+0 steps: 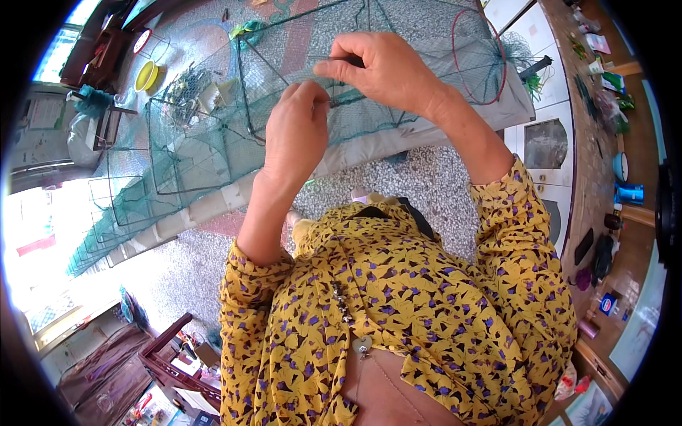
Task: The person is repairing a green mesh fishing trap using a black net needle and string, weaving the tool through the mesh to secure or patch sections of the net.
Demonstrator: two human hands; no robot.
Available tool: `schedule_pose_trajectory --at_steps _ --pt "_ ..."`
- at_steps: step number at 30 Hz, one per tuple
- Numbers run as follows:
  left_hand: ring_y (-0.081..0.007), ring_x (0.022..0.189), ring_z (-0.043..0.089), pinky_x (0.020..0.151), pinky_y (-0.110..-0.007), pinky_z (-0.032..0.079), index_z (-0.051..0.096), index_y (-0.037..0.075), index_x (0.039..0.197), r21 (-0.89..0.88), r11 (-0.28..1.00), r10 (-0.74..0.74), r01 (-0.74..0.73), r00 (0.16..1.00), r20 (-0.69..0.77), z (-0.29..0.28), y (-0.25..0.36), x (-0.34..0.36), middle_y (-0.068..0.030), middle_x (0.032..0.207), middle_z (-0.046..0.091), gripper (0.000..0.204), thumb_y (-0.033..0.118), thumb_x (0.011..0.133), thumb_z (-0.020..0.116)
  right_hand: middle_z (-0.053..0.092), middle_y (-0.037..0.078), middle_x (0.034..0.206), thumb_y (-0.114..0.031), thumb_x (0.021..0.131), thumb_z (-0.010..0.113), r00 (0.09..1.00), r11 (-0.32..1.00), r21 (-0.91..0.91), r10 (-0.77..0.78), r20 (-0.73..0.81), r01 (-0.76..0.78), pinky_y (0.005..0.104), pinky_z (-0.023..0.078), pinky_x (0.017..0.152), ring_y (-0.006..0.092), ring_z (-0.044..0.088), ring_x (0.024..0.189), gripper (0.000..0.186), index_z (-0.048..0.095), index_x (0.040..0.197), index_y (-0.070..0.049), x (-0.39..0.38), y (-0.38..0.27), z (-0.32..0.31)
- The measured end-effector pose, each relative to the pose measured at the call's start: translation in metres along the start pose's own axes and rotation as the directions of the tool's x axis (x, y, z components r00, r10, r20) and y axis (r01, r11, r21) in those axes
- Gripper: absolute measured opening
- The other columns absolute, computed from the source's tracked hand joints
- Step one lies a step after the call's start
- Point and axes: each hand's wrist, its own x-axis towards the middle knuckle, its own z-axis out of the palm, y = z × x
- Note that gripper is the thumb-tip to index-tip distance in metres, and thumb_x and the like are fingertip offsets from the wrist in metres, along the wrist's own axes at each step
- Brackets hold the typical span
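A long green mesh net trap [206,160] with dark square wire frames stretches across a pale-covered surface [355,147] in front of me. Over its near side, my left hand [295,135] is closed, thumb and fingers pinched together; what they hold, if anything, is hidden. Just to the right and slightly farther away, my right hand [391,71] is closed around a small dark object [349,62], mostly covered by the fingers. A thin line seems to run near the fingertips. Toward the right end of the netting stands a red ring [504,64], with mesh gathered beside it.
A yellow-green bundle of cord [246,30] lies on the net at the back. Beyond the left part are a yellow basin [146,76] and a stool. White cabinets [547,142] and a cluttered countertop [582,135] line the right. Speckled floor shows below the surface.
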Motion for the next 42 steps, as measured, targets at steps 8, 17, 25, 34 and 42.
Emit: schedule_pose_trajectory --at_steps 8,17,25,34,42 --pt "-0.0367 0.085 0.057 0.072 -0.041 0.046 0.052 0.002 0.093 0.051 0.998 -0.033 0.033 0.999 -0.007 0.016 -0.001 -0.020 -0.0154 0.089 0.059 0.008 0.000 0.086 0.055 0.068 0.004 0.078 -0.026 0.090 0.065 1.000 0.987 0.160 0.006 -0.020 -0.002 0.0273 0.046 0.060 0.0109 0.058 0.065 0.021 0.071 0.093 -0.006 -0.011 0.003 0.008" --pt "-0.0367 0.084 0.057 0.072 -0.041 0.045 0.053 0.002 0.093 0.013 0.999 -0.040 0.040 0.999 -0.029 0.014 0.002 -0.024 -0.0161 0.089 0.057 0.008 0.000 0.086 0.055 0.065 0.004 0.077 -0.026 0.097 0.055 0.978 0.701 0.703 0.205 -0.038 -0.119 0.0214 0.042 0.051 0.0077 0.052 0.055 0.024 0.061 0.099 -0.003 -0.002 -0.006 -0.011" --pt "-0.0332 0.077 0.057 0.068 -0.038 0.045 0.054 0.002 0.093 0.001 1.000 -0.018 0.018 0.999 -0.042 0.014 -0.001 -0.027 -0.0149 0.087 0.056 0.008 0.002 0.086 0.058 0.056 0.000 0.069 -0.035 0.101 0.045 0.949 0.340 0.939 0.279 -0.146 0.044 0.0199 0.028 0.041 0.0048 0.039 0.046 0.034 0.057 0.104 -0.004 0.013 -0.003 -0.037" --pt "-0.0297 0.072 0.057 0.066 -0.036 0.045 0.057 0.002 0.093 -0.028 0.999 -0.033 0.032 0.998 -0.051 0.013 0.001 -0.025 -0.0134 0.084 0.057 0.007 0.005 0.087 0.059 0.050 -0.002 0.066 -0.039 0.101 0.043 0.982 0.326 0.927 -0.054 -0.180 0.188 0.0195 0.027 0.042 0.0033 0.035 0.048 0.036 0.057 0.106 -0.006 0.039 -0.033 -0.033" --pt "-0.0387 0.084 0.057 0.068 -0.042 0.046 0.060 0.005 0.094 -0.015 1.000 -0.008 0.008 1.000 -0.030 0.020 -0.009 -0.027 -0.0167 0.089 0.058 0.009 0.007 0.086 0.059 0.058 0.001 0.063 -0.021 0.095 0.057 0.991 0.231 0.969 -0.119 -0.058 0.084 0.0208 0.037 0.045 0.0048 0.046 0.050 0.023 0.067 0.088 -0.002 0.035 -0.101 -0.003"
